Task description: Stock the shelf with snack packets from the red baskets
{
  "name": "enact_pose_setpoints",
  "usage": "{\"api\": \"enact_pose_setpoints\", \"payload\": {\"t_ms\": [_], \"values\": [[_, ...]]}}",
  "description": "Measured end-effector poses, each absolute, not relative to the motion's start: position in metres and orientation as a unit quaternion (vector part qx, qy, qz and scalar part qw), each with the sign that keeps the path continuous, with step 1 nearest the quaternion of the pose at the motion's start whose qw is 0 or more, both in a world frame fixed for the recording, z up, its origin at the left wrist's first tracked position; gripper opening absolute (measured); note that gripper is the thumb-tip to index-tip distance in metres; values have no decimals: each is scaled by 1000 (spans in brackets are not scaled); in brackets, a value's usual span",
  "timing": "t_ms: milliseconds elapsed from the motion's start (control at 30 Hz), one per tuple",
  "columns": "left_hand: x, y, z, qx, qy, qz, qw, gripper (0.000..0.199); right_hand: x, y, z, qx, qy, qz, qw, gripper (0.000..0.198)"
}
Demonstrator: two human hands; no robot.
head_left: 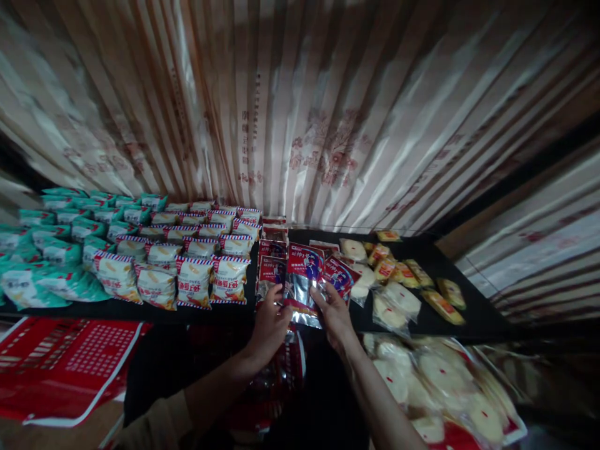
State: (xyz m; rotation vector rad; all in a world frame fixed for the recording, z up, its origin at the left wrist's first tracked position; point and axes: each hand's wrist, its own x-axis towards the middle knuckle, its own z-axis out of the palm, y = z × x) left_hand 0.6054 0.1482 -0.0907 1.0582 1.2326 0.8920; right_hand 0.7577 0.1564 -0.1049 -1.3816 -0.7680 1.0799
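In the head view I hold a shiny red, blue and silver snack packet (304,275) above a black-covered table. My right hand (332,312) is closed on its right side, thumb across the front. My left hand (272,322) is at its lower left edge, fingers curled and thumb against the packet; its grip is partly hidden. Another red and blue packet (341,275) lies tilted just behind my right fingers. To the left, similar dark red packets (272,265) stand in a column, one behind another.
Rows of white striped snack bags (194,281) and teal bags (60,284) fill the table's left. Round pale wrapped cakes (391,309) and yellow packets (443,306) lie right. Below are a red bag (70,369) and more wrapped cakes (443,372). A pleated curtain (281,125) hangs behind.
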Motion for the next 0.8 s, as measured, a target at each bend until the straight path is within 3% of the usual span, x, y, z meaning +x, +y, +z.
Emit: {"api": "enact_pose_setpoints", "payload": {"t_ms": [100,367,800], "values": [[604,153,-91,454,540,376,600,53,757,179,-104,-569,-301,504,576,45],[604,172,-94,453,563,368,584,27,752,211,-96,-531,-264,564,574,45],[618,159,-108,626,515,436,390,38,757,255,-113,-560,-246,476,632,38]]}}
